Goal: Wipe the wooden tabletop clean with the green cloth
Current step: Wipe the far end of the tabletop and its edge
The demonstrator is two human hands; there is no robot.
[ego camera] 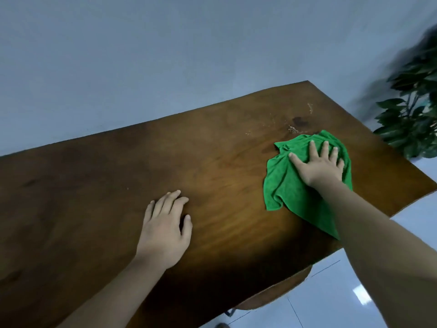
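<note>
Cloth [286,183] lies flat under right hand [320,168], left hand [165,229] apart.

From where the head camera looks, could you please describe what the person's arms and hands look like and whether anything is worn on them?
Both forearms are bare, with no sleeves in view. The left hand and right hand wear no gloves, and no rings, watch or bracelet show. Fingernails look short and unpainted.

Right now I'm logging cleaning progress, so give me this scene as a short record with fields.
surface: wooden tabletop
tool: green cloth, crumpled, lying on the tabletop
right hand: flat on the cloth, fingers spread
left hand: resting on bare wood, holding nothing
dirt left: crumbs and dark stain just beyond the cloth
nearby: leafy plant
</note>
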